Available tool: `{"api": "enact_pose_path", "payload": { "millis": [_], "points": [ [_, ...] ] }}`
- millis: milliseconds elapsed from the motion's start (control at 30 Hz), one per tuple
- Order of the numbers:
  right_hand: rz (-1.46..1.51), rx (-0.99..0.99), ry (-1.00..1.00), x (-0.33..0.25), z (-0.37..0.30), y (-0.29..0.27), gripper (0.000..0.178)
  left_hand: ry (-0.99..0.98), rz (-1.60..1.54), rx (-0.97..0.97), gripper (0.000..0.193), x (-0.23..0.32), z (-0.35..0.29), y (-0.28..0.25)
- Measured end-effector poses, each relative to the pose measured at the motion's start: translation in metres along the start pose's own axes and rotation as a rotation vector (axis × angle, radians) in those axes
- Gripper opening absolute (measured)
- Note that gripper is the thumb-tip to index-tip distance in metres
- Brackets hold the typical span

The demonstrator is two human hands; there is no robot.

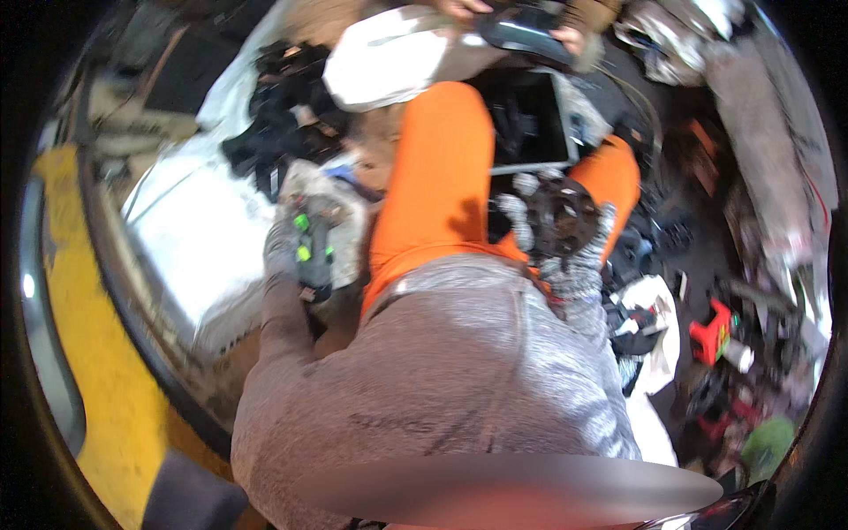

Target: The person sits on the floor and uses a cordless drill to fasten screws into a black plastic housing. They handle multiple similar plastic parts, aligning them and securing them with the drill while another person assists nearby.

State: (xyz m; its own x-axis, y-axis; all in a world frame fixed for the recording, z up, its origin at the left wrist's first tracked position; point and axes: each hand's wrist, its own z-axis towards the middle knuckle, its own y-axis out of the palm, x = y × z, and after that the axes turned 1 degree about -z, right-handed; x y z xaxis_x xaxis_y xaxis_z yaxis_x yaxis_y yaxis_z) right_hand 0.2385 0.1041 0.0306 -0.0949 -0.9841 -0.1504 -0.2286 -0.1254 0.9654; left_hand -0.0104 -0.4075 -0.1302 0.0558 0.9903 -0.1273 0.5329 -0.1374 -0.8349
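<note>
left hand [281,247] blurred, co-worker's sleeve [595,15] cut off at top

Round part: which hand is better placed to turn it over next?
Probably the right: the right hand holds the round part, while the left hand is well away from it, near the green-marked thing.

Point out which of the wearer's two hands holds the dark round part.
The right hand, fingers around the dark round part; the left hand is apart from it, beside bright green pieces.

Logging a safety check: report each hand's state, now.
Left hand: grip cannot be told, too blurred.
Right hand: closed, holding a dark round part.
</note>
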Motion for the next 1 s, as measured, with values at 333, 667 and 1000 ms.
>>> {"api": "enact_pose_path", "payload": {
  "millis": [333, 667, 1000],
  "points": [
    [0.181, 0.029, -0.056, -0.006, -0.026, 0.037, 0.078, -0.243, -0.002, 0.178, 0.057, 0.016, -0.014, -0.017],
    [-0.147, 0.758, -0.267, 0.002, 0.041, -0.111, 0.044, 0.419, -0.546, 0.454, 0.039, 0.214, -0.091, -0.189],
    [-0.553, 1.144, -0.37, -0.043, 0.109, -0.186, 0.049, 0.873, -0.817, -0.196, 0.043, 0.456, -0.14, -0.093]
  ]
}}
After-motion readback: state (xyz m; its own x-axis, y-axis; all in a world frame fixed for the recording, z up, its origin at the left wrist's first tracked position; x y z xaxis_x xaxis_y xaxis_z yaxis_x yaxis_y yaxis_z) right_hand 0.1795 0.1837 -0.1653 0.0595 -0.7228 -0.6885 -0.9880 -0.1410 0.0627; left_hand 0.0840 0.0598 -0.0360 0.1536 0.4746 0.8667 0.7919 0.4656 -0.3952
